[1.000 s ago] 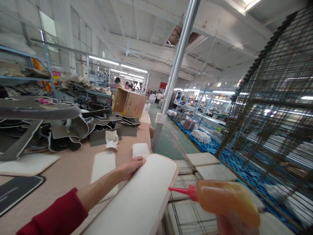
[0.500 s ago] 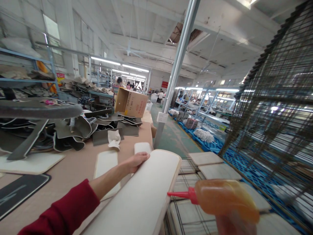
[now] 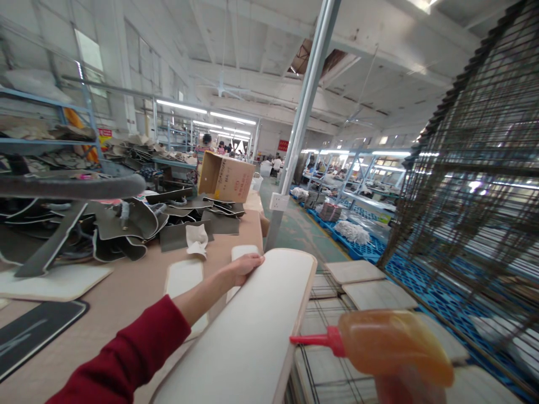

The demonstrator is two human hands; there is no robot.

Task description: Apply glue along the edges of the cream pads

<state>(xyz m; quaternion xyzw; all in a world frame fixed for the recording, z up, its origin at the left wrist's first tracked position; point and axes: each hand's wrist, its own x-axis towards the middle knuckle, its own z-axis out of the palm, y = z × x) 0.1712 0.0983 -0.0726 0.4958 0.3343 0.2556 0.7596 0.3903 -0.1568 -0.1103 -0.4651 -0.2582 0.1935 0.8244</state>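
A long white panel with a tan edge and rounded corners lies tilted across the front of the table. My left hand, in a red sleeve, grips its far left edge, fingers closed. At the lower right, my right hand, blurred, is wrapped round a bottle of amber liquid. The bottle lies sideways, and its red nozzle points left at the panel's right edge. Whether the tip touches the edge is unclear.
Dark grey cut pieces, a cardboard box and smaller white panels sit on the brown table. Right are stacked pale panels, a wire rack and blue pallets. A metal post rises behind.
My left hand and the white panel have shifted slightly right and up. The bottle has moved slightly right and down in my right hand, its nozzle still by the edge.
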